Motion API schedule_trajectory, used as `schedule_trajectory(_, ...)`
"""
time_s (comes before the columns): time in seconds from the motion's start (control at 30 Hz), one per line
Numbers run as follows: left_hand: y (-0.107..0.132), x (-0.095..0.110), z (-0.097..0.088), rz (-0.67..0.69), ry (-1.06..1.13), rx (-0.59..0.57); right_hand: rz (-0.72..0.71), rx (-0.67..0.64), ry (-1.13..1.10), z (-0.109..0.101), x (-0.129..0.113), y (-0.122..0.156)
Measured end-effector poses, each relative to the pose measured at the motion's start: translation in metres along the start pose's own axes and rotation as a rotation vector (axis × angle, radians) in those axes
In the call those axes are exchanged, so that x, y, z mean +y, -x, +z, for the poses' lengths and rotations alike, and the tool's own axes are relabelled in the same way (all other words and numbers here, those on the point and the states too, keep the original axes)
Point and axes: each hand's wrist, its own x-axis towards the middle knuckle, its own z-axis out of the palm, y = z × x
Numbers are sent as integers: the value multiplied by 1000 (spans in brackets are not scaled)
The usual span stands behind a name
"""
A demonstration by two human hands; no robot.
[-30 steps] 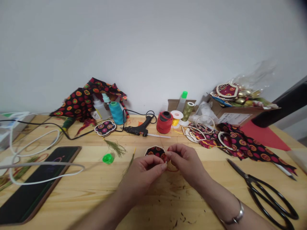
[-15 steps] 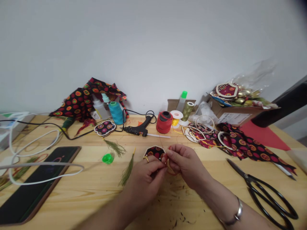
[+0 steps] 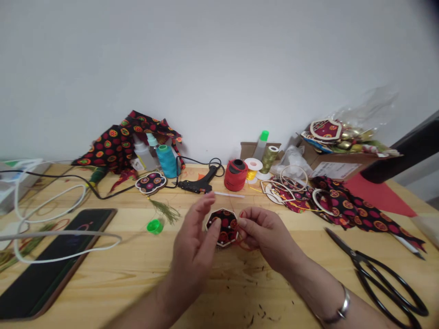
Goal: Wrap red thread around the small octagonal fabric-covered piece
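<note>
Left hand open, fingers raised, thumb over left part of octagonal fabric-covered pendant. Right hand pinches red cord at pendant's right edge. Pendant near table's middle, in front of red thread spool. Black-handled scissors well apart, right. Black glue gun behind left fingertips.

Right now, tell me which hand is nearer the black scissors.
Right: the right hand is left of the scissors; the left hand is farther left, by the octagonal piece.
</note>
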Motion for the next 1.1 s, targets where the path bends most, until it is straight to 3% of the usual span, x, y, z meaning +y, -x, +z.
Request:
schedule_trajectory(0.1,4,-1,1,-194,87,-243,2,-15,33,0,2,0)
schedule_trajectory(0.2,7,-1,1,-194,32,-330,-13,-11,70,1,2,0)
schedule_trajectory(0.57,2,-6,-4,34,-393,-336,13,8,181,0,4,-1)
schedule_trajectory(0.77,0,-9,-5,197,-395,-272,-7,33,246,0,3,-1)
schedule_trajectory(0.9,0,-8,-4,56,-343,-324,-33,35,274,-1,3,-3)
schedule_trajectory(1.1,-5,3,-2,-373,-86,-315,-38,30,304,-3,5,-3)
